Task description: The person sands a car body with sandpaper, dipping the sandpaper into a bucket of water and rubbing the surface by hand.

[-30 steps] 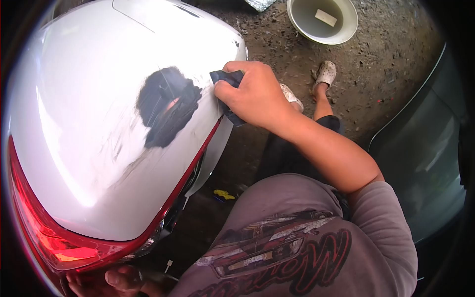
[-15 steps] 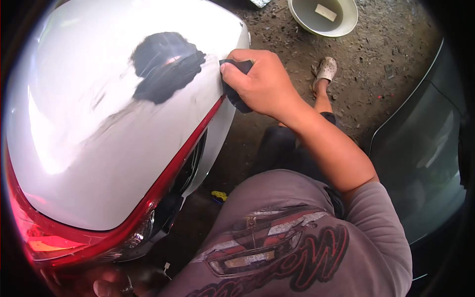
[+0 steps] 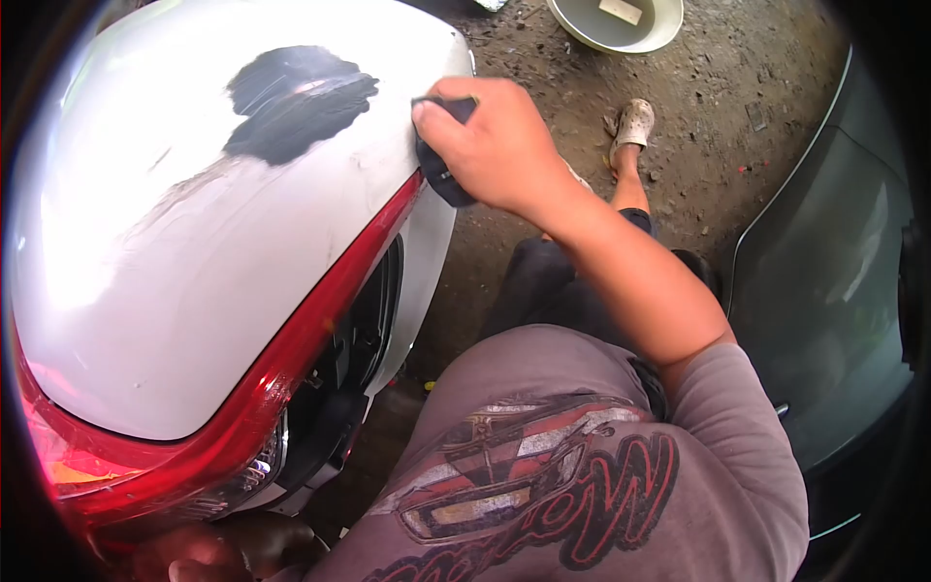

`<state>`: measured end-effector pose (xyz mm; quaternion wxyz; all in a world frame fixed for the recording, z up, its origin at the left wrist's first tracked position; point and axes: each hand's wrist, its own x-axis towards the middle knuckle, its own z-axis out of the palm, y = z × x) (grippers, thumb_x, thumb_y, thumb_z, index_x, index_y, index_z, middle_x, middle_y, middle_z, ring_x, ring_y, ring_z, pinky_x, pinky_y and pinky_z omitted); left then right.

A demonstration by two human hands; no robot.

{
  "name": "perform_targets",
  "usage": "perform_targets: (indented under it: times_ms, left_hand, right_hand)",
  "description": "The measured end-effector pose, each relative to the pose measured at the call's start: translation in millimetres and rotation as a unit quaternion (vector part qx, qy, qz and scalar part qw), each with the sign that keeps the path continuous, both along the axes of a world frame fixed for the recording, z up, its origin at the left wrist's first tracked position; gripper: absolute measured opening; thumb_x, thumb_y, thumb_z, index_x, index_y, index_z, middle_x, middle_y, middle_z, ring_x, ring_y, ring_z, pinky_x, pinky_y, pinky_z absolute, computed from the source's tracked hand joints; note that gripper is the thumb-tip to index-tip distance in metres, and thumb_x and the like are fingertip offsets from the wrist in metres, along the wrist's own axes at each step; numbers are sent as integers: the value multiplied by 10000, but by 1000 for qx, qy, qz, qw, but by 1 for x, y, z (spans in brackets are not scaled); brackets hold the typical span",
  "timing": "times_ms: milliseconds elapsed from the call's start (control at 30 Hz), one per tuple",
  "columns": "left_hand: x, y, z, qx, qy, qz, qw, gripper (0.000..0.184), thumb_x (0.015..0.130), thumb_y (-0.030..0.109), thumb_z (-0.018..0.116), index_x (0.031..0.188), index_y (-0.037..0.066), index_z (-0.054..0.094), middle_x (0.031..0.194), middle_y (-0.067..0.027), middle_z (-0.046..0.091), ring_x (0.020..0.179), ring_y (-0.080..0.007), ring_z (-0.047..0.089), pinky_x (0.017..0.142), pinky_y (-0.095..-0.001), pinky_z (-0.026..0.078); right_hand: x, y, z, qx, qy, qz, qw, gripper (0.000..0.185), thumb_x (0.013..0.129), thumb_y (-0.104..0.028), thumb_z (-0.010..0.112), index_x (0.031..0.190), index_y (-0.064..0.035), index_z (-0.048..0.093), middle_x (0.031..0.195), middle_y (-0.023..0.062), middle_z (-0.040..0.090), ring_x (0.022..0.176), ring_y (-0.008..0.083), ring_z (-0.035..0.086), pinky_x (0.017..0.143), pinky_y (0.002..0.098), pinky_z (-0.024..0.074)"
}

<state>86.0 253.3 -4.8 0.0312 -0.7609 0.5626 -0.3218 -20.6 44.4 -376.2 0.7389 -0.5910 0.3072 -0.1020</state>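
My right hand (image 3: 495, 136) pinches a dark, flexible sheet (image 3: 443, 165) against the edge of the white car panel (image 3: 233, 291), just above the tip of the red light (image 3: 291, 354). The sheet bends down past the panel's edge. A dark grey patch (image 3: 301, 102) with a ragged outline lies on the panel, left of this hand, with smudges below it. Low at the left, my left hand (image 3: 199, 563) shows dimly under the red light, cut off by the frame's bottom; its fingers are too dark to make out.
A round basin (image 3: 616, 44) of cloudy water holds a pale block (image 3: 621, 11) at the top. A foot in a light clog (image 3: 634, 124) stands on the dirt ground (image 3: 698, 165). Along the right is a dark car's body (image 3: 824, 281).
The view has shifted, and the patch and basin appear higher in it. My right hand still holds the dark sheet at the panel's edge. Less of my left hand's fingers shows.
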Motion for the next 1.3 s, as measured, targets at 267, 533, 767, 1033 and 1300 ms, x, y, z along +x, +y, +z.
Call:
perform_targets:
  times_ms: [267, 533, 767, 1033, 1300]
  left_hand:
    - [6, -7, -2, 0, 4, -14, 1000, 656, 1053, 303, 721, 1506, -108, 484, 1509, -275, 555, 1373, -398, 572, 1149, -534, 502]
    - [0, -28, -17, -14, 36, 3, 999, 669, 1051, 311, 725, 1512, -107, 481, 1524, -271, 547, 1398, -396, 557, 1172, -540, 486]
    - [-12, -59, -24, 40, -5, 150, 988, 736, 1033, 413, 737, 1565, -27, 481, 1601, -214, 507, 1522, -390, 425, 1252, -559, 376]
    - [-10, -105, -39, 117, -110, 277, 947, 664, 1045, 560, 652, 1453, 37, 628, 1502, -142, 636, 1522, -407, 423, 1258, -595, 312]
    - [-10, -116, -36, 177, -97, 296, 934, 559, 1077, 453, 603, 1401, -2, 642, 1414, -133, 684, 1500, -439, 443, 1263, -613, 317]
  right_hand:
    - [-41, 40, -3, 11, 13, 89, 996, 270, 936, -272, 657, 927, -21, 757, 815, 266, 696, 791, 465, 695, 730, 500, 557]
    - [-57, -55, 13, 127, 55, 69, 988, 163, 1025, -162, 701, 1114, -25, 693, 953, 39, 735, 857, 108, 665, 793, 309, 559]
    - [17, -100, 17, 157, 71, 173, 970, 198, 959, -128, 733, 1120, -13, 741, 931, 59, 740, 800, 146, 679, 773, 328, 566]
    - [64, -114, 0, 185, 90, 284, 936, 208, 878, -209, 788, 986, -32, 802, 868, 145, 772, 796, 233, 734, 784, 382, 583]
    - [67, -117, -22, 213, 55, 324, 920, 195, 931, -205, 795, 1005, -27, 765, 773, 82, 704, 723, 150, 662, 723, 347, 550]
